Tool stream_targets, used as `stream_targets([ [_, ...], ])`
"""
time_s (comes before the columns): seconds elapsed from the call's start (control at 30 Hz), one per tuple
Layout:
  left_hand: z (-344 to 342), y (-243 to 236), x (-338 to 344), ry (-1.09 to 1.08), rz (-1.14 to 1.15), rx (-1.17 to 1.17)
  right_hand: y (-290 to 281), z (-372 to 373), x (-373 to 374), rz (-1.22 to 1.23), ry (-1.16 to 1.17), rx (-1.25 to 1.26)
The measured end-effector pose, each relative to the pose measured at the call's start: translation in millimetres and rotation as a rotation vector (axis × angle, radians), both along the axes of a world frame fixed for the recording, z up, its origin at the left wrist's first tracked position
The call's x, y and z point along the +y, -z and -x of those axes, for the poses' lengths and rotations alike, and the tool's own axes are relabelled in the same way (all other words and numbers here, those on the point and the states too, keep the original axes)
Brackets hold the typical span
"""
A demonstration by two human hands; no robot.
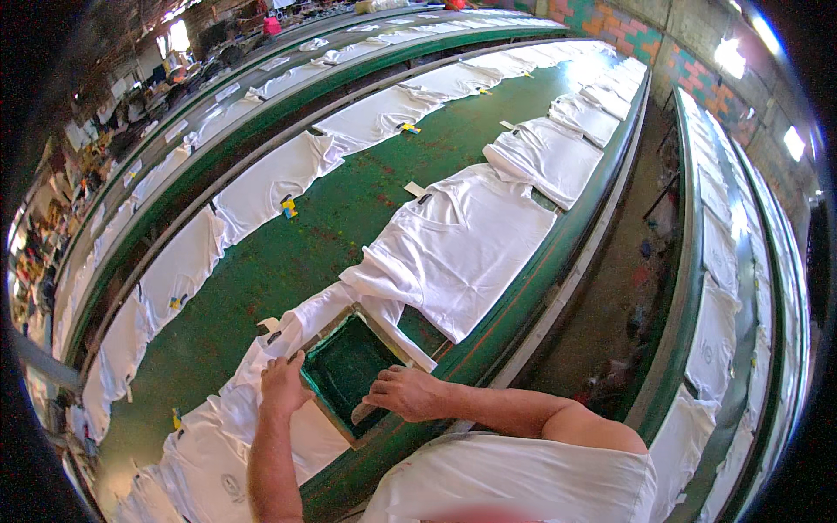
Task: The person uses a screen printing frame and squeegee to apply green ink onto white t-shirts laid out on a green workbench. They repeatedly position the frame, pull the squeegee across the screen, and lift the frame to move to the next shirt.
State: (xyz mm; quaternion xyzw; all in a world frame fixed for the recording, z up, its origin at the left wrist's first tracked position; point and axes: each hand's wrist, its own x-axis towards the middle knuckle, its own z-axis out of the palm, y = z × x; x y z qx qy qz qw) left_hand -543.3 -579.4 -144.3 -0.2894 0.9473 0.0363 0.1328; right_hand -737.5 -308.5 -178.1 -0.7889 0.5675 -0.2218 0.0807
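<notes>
Clasps the brown rim of a square frame (331,329) with the left grip (283,383), narrow about the left corner. Holds a small pale scraper (362,412) in the right grip (405,392), curled tight over the frame's right side, with the blade slanting down toward the dark green inside. Has the frame lying cornerwise between the two grips, on white cloth (318,443) visible just below it. Shows rumpled white shirts (205,449) beside the left grip, to its left. Shows a larger white shirt (479,244) spread ahead of the right grip, near the frame's far side, with a pale tag (416,188) at the neck. Reveals a bare green strip of table (248,266) ahead of the left grip, and farther along it a small yellow-and-blue thing (289,207), too small to make out. Shows more shirts (715,340) on another table, well apart to the right of the right grip.
</notes>
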Motion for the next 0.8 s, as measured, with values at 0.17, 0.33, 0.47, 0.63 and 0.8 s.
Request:
stream_targets([
  [0.17, -4, 11, 0, -0.018, 0.024, 0.082, -16, -6, -1, -0.136, 0.045, 0.063],
  [0.33, -2, 39, -7, 0.047, 0.103, 0.264, -24, -11, -5, -0.417, 0.065, 0.06],
  [0.47, 8, 41, -3, -0.067, 0.043, 0.204, -29, 10, -22, -0.392, -0.002, -0.002],
  [0.63, 11, 15, 5, -0.129, -0.036, 0.094, -26, 33, -74, -0.279, 0.026, -0.011],
  [0.8, 10, 9, 11, -0.158, -0.002, 0.079, 0, 46, -131, -0.08, 0.066, 0.008],
])
